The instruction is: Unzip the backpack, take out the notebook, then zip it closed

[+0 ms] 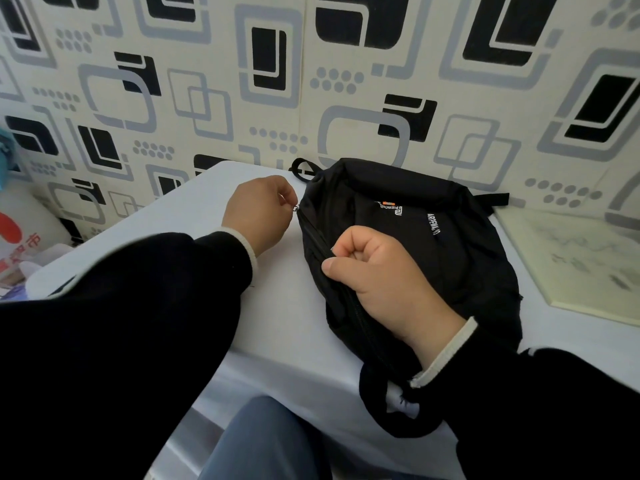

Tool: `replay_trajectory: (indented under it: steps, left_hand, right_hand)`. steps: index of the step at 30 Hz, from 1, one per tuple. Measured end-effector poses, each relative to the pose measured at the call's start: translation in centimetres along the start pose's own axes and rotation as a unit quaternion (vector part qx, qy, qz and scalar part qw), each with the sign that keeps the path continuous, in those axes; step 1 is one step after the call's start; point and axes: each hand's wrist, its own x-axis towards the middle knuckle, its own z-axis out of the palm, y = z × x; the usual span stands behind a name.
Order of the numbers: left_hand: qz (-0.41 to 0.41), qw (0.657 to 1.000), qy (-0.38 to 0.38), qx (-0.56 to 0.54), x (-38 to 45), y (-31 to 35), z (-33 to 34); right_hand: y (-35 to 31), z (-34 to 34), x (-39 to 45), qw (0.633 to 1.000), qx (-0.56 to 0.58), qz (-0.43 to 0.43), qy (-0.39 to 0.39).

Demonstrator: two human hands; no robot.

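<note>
A black backpack [460,251] with white lettering lies flat on the white table [277,306], its top toward the wall. My left hand [258,211] pinches a small metal zipper pull [295,208] at the bag's upper left edge. My right hand [374,271] is closed on the bag's fabric beside the zipper line [320,242], holding it down. A pale notebook [581,258] with faint drawings lies on the table to the right of the bag. The zipper looks shut along the stretch I can see.
The patterned wall stands right behind the table. A shoulder strap [377,407] hangs over the table's front edge above my knee. A white bag with red print [20,244] sits at the left, off the table.
</note>
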Motion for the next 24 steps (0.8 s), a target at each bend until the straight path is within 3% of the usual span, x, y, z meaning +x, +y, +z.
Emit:
replay_trajectory:
  steps: [18, 24]
  left_hand:
    - [0.002, 1.000, -0.030, -0.002, 0.82, -0.69, 0.58]
    - [0.009, 0.999, -0.034, -0.020, 0.37, 0.02, -0.20]
  right_hand:
    - [-0.11, 0.31, 0.21, 1.000, -0.009, 0.004, -0.027]
    - [-0.06, 0.27, 0.32, 1.000, 0.011, 0.009, -0.001]
